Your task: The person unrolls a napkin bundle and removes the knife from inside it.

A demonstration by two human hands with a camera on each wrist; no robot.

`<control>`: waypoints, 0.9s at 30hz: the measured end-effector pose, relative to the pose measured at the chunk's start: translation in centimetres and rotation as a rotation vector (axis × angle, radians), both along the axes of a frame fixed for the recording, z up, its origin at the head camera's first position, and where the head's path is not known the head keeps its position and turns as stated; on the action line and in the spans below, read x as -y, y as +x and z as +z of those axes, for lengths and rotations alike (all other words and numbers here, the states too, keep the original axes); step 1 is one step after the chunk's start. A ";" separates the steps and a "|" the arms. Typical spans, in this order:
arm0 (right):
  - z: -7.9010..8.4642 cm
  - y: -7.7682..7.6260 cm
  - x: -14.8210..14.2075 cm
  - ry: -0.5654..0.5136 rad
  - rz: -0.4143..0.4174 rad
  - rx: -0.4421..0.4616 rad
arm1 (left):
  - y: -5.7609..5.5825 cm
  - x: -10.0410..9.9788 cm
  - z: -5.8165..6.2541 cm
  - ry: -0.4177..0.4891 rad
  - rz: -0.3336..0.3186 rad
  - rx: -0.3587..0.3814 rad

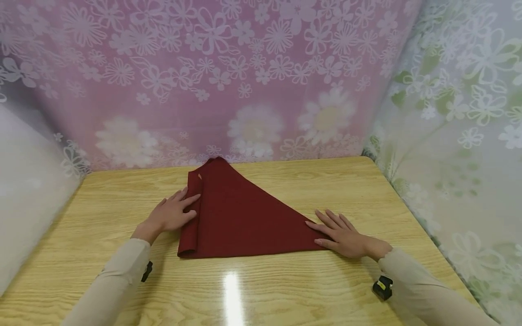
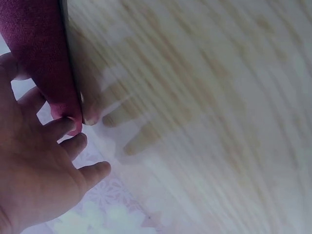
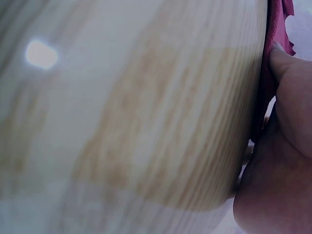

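A dark red cloth (image 1: pixel 244 217) lies on the table, roughly triangular, tapering toward the right. Its left side is turned over into a loose roll or fold (image 1: pixel 189 235). On that fold rests my left hand (image 1: pixel 173 215), with the fingers spread. In the left wrist view, the left hand (image 2: pixel 39 151) shows its palm side, and the fingertips touch the cloth (image 2: pixel 44 48). Over at the cloth's right corner, my right hand (image 1: pixel 342 235) lies flat with fingers extended, covering the tip. The right wrist view shows the thumb side of the right hand (image 3: pixel 292 112) against the cloth edge (image 3: pixel 278 29).
A wood-grain table (image 1: pixel 285 290) carries the cloth. Behind it hangs a pink flowered sheet (image 1: pixel 195 104), which the cloth's top point nearly reaches. Pale flowered covering (image 1: pixel 461 181) lines the right side. A black device (image 1: pixel 382 288) is at the right wrist.
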State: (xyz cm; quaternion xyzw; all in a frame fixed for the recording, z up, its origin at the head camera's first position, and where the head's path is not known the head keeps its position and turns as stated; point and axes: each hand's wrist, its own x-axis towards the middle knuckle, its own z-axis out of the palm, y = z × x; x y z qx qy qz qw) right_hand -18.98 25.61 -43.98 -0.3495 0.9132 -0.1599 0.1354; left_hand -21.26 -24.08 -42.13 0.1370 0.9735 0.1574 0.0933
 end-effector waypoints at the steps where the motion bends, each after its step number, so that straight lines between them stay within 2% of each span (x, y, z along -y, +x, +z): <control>1: 0.0 0.0 0.0 -0.001 0.001 -0.001 | 0.0 0.0 0.0 0.007 0.000 0.009; 8: -0.2 0.0 -0.2 -0.050 0.020 -0.024 | 0.2 0.4 -0.1 0.014 -0.006 0.031; 14: -0.2 0.0 -0.1 -0.014 0.009 -0.015 | 0.2 0.4 -0.3 0.003 -0.001 0.004; 17: -0.2 -0.1 -0.1 -0.023 0.012 -0.021 | 0.3 0.3 -0.3 -0.013 0.001 -0.026; 27: -0.1 0.0 -0.1 -0.025 0.009 -0.004 | 0.7 -0.4 0.5 -0.066 -0.018 -0.220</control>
